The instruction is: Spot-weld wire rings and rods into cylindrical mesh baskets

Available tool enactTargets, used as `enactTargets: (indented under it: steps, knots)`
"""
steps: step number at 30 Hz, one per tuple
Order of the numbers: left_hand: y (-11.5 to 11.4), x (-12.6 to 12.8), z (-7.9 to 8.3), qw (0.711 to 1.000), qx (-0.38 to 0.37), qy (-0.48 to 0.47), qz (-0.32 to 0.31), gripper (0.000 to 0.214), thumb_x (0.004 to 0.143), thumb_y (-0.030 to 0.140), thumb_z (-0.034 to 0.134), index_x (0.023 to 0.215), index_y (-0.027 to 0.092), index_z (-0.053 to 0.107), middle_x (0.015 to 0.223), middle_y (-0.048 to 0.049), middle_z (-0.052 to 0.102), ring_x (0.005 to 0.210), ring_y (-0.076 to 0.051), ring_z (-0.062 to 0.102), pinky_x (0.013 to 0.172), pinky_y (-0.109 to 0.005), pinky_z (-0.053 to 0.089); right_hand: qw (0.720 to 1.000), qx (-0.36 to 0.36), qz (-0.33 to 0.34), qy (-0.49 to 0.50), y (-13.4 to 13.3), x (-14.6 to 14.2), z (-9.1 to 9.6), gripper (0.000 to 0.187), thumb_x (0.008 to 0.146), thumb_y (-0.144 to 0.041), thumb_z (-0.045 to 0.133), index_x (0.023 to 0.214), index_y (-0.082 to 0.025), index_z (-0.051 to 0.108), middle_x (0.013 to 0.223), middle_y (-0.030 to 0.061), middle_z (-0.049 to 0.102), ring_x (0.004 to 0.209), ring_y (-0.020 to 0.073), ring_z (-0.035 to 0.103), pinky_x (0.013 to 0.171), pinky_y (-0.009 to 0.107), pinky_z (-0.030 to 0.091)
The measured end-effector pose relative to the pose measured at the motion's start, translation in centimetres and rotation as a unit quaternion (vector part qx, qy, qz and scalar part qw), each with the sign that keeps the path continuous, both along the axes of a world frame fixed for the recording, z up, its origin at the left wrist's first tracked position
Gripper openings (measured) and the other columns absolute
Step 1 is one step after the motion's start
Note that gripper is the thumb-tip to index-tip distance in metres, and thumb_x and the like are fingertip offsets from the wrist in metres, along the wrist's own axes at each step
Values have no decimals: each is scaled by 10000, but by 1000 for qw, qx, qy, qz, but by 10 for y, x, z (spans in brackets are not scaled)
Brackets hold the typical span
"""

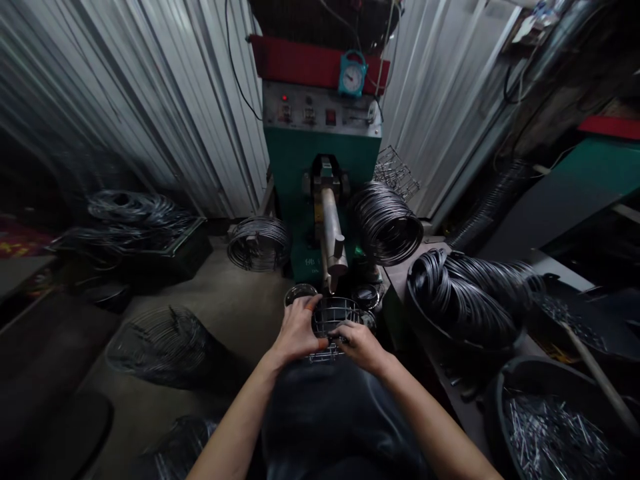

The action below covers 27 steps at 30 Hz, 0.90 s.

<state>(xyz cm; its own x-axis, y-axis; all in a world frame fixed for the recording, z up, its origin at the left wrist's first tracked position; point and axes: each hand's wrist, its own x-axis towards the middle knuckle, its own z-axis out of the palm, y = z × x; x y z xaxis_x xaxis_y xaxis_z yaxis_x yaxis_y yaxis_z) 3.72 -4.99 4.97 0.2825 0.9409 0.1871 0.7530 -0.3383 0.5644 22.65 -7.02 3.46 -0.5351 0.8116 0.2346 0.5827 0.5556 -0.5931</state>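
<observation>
A round wire basket point(336, 310) with crossing wires sits in front of me, just below the tip of the machine's metal arm point(332, 223). My left hand point(299, 328) grips its left side, thumb and fingers spread around the rim; orange coverings show on the thumb and one finger. At the near right of the basket, my right hand point(359, 341) is closed, with fingertips pinched together at the wires. Whether a small loose piece is also between those fingertips is hidden. Behind stands the green machine point(285, 167), with switches and a red light.
Wire ring bundles hang left point(259, 243) and right point(387, 223) of the machine. A tub of wire coils point(460, 300) and a bin of short metal pieces point(555, 433) stand at right. On the left floor is a wire stack point(160, 347). A turquoise clock point(353, 75) hangs above.
</observation>
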Motion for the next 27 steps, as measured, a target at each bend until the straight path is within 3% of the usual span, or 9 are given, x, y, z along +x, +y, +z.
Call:
enactTargets:
  steps: [10, 18, 20, 23, 25, 27]
  knots:
    - [34, 2, 6, 1000, -28, 8, 9, 776, 524, 322, 688, 1245, 181, 438, 1179, -117, 508, 1128, -308, 458, 939, -447, 380, 998, 24, -22, -46, 31, -4, 19, 156, 812, -121, 548, 908, -191, 650, 914, 53, 663, 843, 153, 640, 746, 233, 482]
    - [42, 9, 8, 998, -22, 15, 57, 786, 531, 334, 694, 1259, 206, 426, 1192, -111, 517, 1132, -310, 462, 932, -431, 380, 993, 22, -79, -86, 36, -8, 16, 267, 782, -80, 539, 979, -224, 647, 1001, 49, 662, 891, 171, 635, 771, 241, 479]
    - [49, 9, 11, 997, -39, 17, 67, 792, 535, 360, 698, 1260, 192, 428, 1198, -120, 517, 1132, -314, 466, 930, -430, 382, 992, 19, -112, -51, 41, -11, 19, 254, 789, -96, 537, 981, -223, 646, 1023, 58, 654, 896, 175, 630, 787, 254, 477]
    - [55, 9, 11, 996, -53, 13, 69, 807, 522, 389, 717, 1252, 181, 441, 1186, -121, 526, 1122, -314, 477, 918, -415, 396, 980, 8, -178, 92, 39, -10, 22, 260, 776, -172, 585, 1031, -213, 619, 1015, 63, 648, 902, 179, 613, 810, 282, 473]
    - [56, 9, 10, 997, -42, 10, 70, 809, 519, 393, 723, 1251, 189, 444, 1188, -115, 526, 1126, -311, 475, 916, -415, 399, 947, -51, -239, 211, 29, -2, 14, 293, 759, -273, 616, 1039, -189, 599, 912, 52, 656, 811, 175, 614, 749, 289, 488]
    - [57, 9, 10, 997, -28, 15, 76, 810, 525, 389, 718, 1257, 187, 438, 1204, -121, 517, 1135, -315, 467, 917, -433, 394, 894, -151, -292, 305, 11, 11, -4, 329, 768, -364, 578, 1034, -170, 584, 786, 31, 644, 661, 157, 595, 625, 278, 490]
